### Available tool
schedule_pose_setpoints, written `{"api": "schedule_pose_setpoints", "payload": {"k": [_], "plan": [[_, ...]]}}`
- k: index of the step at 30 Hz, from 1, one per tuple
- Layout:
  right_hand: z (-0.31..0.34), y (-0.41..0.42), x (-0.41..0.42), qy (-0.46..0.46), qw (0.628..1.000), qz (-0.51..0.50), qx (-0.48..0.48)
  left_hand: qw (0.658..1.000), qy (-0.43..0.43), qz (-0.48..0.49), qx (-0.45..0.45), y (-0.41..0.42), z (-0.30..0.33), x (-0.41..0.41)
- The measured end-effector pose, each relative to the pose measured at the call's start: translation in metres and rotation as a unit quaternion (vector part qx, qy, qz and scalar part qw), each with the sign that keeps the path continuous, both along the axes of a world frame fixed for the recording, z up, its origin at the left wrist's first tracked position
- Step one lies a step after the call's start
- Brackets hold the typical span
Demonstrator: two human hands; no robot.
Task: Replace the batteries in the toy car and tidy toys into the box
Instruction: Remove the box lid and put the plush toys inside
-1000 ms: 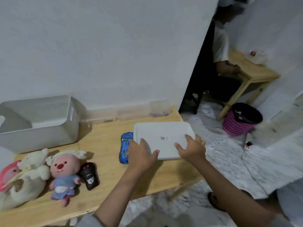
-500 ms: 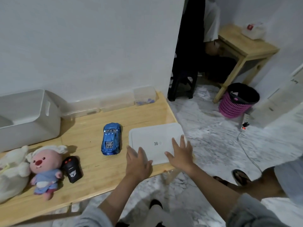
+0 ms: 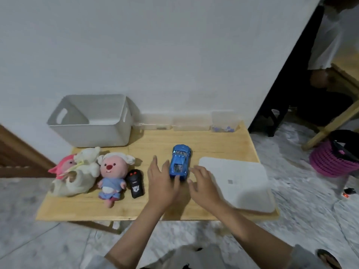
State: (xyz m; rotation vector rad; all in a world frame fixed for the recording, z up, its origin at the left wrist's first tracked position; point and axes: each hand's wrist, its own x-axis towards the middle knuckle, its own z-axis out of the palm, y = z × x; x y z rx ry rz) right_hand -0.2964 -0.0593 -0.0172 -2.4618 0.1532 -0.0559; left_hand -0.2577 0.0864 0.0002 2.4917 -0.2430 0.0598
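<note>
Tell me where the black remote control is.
The black remote control lies on the wooden table, between the pink-faced plush doll and the left hand.

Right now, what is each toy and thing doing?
Blue toy car: upright on its wheels, between both hands.
Left hand: open beside the car.
Right hand: open beside the car.
White box: open, looks empty.
White lid: off, lying flat.
Remote: lying flat.
</note>
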Motion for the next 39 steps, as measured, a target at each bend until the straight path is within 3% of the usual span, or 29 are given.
{"api": "schedule_pose_setpoints", "payload": {"k": [6, 10, 16, 20, 22, 27, 39], "plan": [[0.028, 0.119, 0.054, -0.041, 0.993, 0.110, 0.029, 0.993, -0.034, 0.112, 0.004, 0.126, 0.030, 0.049], [0.038, 0.185, 0.084, -0.025, 0.991, 0.118, 0.053, 0.987, -0.014, 0.162, 0.014, 0.206, 0.038, 0.083], [0.032, 0.233, 0.122, 0.098, 0.987, 0.114, -0.062, 0.991, 0.101, 0.087, 0.026, 0.277, 0.034, 0.141], [0.015, 0.251, 0.138, 0.180, 0.971, 0.102, -0.116, 0.979, 0.198, -0.016, 0.040, 0.294, 0.018, 0.177], [0.011, 0.254, 0.139, 0.179, 0.973, 0.078, -0.120, 0.970, 0.229, -0.050, 0.063, 0.292, 0.013, 0.182], [0.010, 0.263, 0.136, 0.093, 0.986, 0.031, -0.134, 0.972, 0.202, -0.077, 0.096, 0.293, -0.004, 0.187], [0.034, 0.259, 0.131, 0.065, 0.989, -0.071, -0.111, 0.985, 0.155, -0.059, -0.056, 0.290, -0.020, 0.184]]}}
